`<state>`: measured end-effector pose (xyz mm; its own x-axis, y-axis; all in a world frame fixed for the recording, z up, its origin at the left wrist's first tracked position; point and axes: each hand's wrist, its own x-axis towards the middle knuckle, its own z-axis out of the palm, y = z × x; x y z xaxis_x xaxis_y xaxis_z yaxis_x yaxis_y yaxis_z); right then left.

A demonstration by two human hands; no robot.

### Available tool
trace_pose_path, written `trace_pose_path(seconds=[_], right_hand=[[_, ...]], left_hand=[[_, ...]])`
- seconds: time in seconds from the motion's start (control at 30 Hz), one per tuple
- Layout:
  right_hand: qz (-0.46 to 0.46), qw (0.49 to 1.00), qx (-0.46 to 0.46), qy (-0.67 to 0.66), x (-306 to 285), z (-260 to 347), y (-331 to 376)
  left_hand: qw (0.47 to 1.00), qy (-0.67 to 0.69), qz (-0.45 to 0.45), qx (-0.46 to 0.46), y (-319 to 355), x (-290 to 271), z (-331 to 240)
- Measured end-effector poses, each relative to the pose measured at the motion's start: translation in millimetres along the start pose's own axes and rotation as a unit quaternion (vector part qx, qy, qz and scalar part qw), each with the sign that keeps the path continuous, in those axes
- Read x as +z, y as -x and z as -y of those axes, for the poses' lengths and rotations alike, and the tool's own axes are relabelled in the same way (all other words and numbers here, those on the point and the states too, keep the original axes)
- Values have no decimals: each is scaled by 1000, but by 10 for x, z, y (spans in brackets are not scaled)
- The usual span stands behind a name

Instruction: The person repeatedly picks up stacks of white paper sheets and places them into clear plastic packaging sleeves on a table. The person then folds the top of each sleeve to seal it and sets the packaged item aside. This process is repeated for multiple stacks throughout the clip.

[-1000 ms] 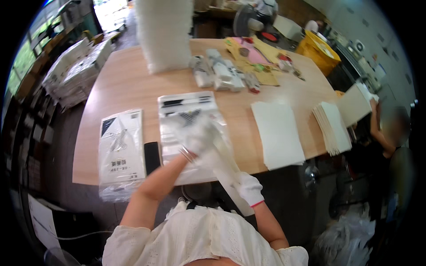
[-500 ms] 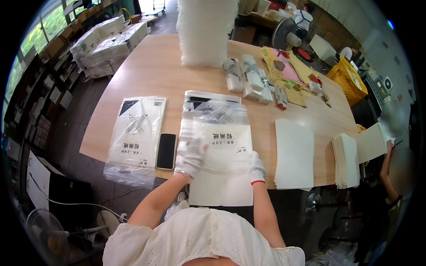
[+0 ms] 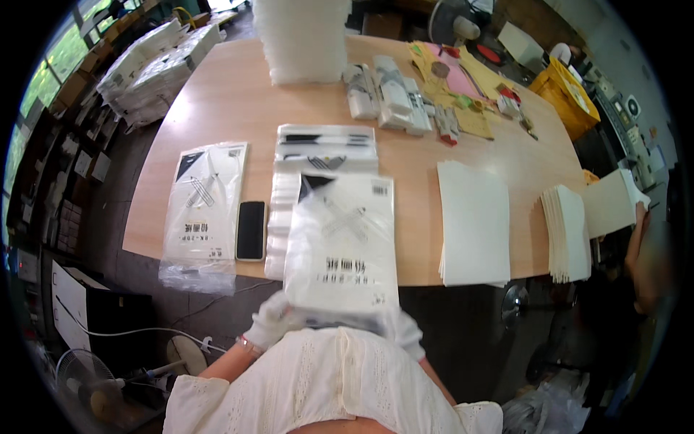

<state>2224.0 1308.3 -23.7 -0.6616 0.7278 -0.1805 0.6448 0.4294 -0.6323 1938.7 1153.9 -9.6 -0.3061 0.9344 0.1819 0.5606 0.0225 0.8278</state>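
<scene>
packet drawn closer; left hand, right hand lowered to near end

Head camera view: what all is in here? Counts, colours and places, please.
Table: one, light wood, centre
Front pack: one, white, black corner, near edge
Left pack: one, white, black corner, table's left
Phone: one, black, beside left pack
Plastic bags: uncounted, white and black, partly behind front pack
Paper stacks: two, white, table's right
Tall stack: one, white, far side
Wrapped bundles: several, white and grey, far side
Sheets: several, yellow and pink, far right
Yellow bag: one, yellow, beyond far right
Stacked bundles: uncounted, white, left background
Fans: two, grey, lower left and top
Nearest co-worker: one, dark clothing, right
Left hand: one, white glove, pack's near left corner
Right hand: one, white glove, near right corner
</scene>
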Motion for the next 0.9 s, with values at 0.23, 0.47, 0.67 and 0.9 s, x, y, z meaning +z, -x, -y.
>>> trace_pose_path(seconds=[0.23,0.47,0.67,0.9], right_hand=[[93,819,238,-513,-4,-474,160],[7,750,109,-653,466,548,-659],[121,861,-83,-487,1435,1553,-1744],[325,899,11,-293,2400,2554,-1769]], left_hand=[[991,106,50,-58,77,-213,-200],[994,56,-74,61,-39,-762,-405],[820,151,-551,-39,48,-1505,273],[653,464,-530,-277,1126,-2550,2957]])
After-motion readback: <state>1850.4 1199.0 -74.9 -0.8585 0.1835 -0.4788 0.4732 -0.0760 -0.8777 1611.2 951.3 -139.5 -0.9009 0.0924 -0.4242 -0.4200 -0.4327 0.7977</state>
